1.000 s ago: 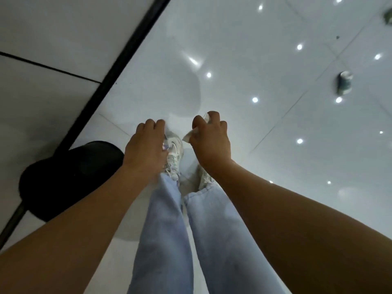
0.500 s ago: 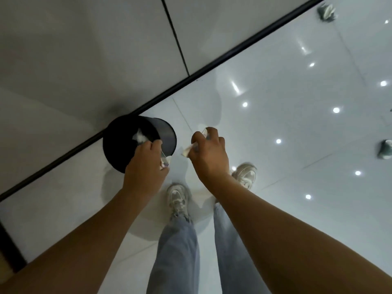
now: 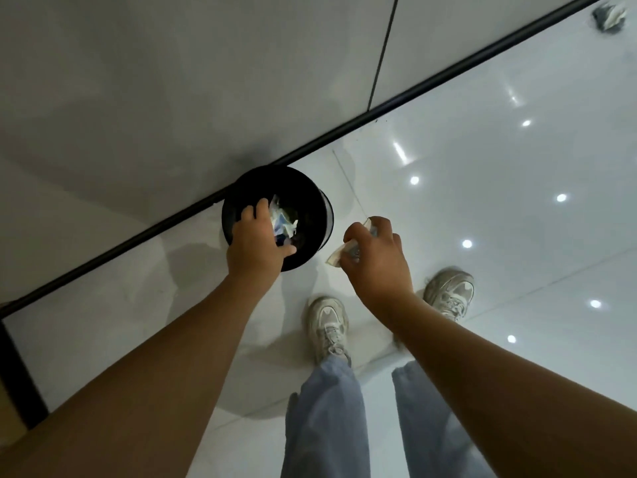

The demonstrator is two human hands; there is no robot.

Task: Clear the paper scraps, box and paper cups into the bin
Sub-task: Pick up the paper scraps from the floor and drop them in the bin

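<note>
Some of the job looks done — crumpled paper scraps [image 3: 283, 220] lie inside the black bin [image 3: 310, 198], directly under the left hand [image 3: 256, 244], which hangs over the bin's mouth with its fingers loosely spread. Whether it touches the scraps just past its fingertips I cannot tell. To the right of that hand, just outside the bin's rim, the right hand [image 3: 375, 260] pinches another paper scrap [image 3: 336, 257] between curled fingers and thumb; that piece has yet to go in. Far beyond the right hand, up in the corner by the wall, something crumpled [image 3: 608, 13] sits on the floor — probably one of the cups or scraps left to fetch, though it is too small to name. No box shows.

Underfoot is a glossy pale tiled floor [image 3: 482, 167] mirroring ceiling spotlights. A dark skirting strip [image 3: 413, 100] runs behind the bin along a plain grey wall [image 3: 172, 81]. Below the hands are two pale trainers and light jeans.
</note>
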